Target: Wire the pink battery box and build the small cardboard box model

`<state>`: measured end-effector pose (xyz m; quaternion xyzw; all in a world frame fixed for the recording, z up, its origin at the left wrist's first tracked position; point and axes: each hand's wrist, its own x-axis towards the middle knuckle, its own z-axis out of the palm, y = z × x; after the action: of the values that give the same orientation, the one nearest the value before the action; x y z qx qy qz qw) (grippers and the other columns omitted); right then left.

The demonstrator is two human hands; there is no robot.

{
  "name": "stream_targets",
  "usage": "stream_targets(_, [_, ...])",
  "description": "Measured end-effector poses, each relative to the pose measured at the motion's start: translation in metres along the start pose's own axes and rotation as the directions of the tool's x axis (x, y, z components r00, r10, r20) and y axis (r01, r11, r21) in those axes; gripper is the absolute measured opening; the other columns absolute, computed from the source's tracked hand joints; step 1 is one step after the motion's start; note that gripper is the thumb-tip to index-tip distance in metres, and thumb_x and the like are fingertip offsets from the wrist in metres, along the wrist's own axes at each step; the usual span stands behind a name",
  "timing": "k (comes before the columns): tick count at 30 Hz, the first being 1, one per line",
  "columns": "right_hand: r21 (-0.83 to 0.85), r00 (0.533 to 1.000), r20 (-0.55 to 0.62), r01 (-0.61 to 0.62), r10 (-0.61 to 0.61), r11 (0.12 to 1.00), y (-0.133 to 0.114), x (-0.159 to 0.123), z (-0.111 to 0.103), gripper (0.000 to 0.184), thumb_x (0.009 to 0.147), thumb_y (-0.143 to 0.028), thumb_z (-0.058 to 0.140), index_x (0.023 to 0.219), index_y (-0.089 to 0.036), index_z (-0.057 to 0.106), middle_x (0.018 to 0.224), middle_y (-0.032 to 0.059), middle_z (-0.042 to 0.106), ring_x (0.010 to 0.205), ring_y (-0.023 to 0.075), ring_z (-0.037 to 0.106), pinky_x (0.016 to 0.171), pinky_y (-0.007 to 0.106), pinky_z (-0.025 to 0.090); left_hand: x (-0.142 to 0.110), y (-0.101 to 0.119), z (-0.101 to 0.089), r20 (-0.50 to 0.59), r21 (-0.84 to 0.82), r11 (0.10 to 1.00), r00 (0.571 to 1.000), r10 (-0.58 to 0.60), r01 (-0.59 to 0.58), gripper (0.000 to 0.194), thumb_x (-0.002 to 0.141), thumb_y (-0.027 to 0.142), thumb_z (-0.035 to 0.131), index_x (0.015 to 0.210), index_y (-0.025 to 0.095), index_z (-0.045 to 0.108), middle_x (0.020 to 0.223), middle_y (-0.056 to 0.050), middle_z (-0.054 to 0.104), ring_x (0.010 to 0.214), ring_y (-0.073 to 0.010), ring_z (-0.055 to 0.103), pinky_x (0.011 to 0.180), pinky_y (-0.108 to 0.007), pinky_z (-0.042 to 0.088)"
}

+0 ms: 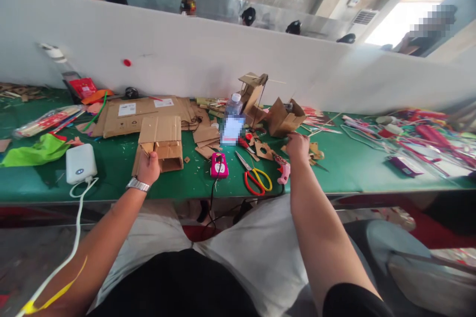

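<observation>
Green table (pixel 193 185): cardboard box (pixel 169 150) in left hand (pixel 149 169); right hand (pixel 298 146) well apart, grip unclear

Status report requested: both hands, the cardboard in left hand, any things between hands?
Left hand gripping cardboard structure. Right hand close to open carton, contact unclear. Between hands, among others: scissors, pink glue gun.

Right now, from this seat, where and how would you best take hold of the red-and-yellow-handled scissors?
Probably by the looped handles, coming from the near side of the green table: the scissors lie with those loops toward its front edge, pointed blades angled away. Stay left of the pink glue gun.
</observation>
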<state>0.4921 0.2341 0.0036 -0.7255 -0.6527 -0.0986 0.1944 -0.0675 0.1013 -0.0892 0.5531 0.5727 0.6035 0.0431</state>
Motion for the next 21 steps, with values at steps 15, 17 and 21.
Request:
stream_targets(15, [0.895, 0.911, -0.267, 0.113, 0.314, 0.432, -0.04, -0.085, -0.076, 0.043, 0.095, -0.05, 0.052, 0.126, -0.024, 0.069, 0.133, 0.0141, 0.072, 0.116, 0.0288, 0.073, 0.094, 0.048, 0.06, -0.065, 0.081, -0.029, -0.211, -0.101, 0.992, 0.976, 0.051, -0.073, 0.066, 0.091, 0.06, 0.066, 0.141, 0.021, 0.046, 0.121, -0.012, 0.053, 0.107, -0.0277, 0.057, 0.099, -0.049, 0.051])
stream_targets(17, [0.95, 0.957, -0.17, 0.097, 0.233, 0.297, -0.063, -0.103, -0.076, 0.039, 0.093, -0.054, 0.058, 0.118, -0.026, 0.07, 0.131, 0.012, 0.073, 0.119, 0.028, 0.072, 0.097, 0.049, 0.06, -0.09, 0.097, -0.029, -0.049, -0.235, 0.972, 0.998, -0.025, 0.013, 0.053, 0.093, 0.054, 0.067, 0.134, 0.024, 0.053, 0.116, -0.01, 0.055, 0.098, -0.0255, 0.057, 0.093, -0.045, 0.053])
stream_targets(21, [0.961, 0.967, 0.228, -0.242, -0.113, -0.137, -0.126, -0.151, -0.068, 0.029, 0.088, -0.053, 0.073, 0.105, -0.031, 0.07, 0.135, 0.0055, 0.072, 0.132, 0.026, 0.063, 0.108, 0.046, 0.054, -0.118, 0.13, -0.027, 0.358, -0.401, 0.867, 0.922, -0.149, 0.296, 0.052, 0.094, 0.055, 0.068, 0.138, 0.028, 0.059, 0.111, -0.011, 0.061, 0.1, -0.0273, 0.062, 0.094, -0.046, 0.055])
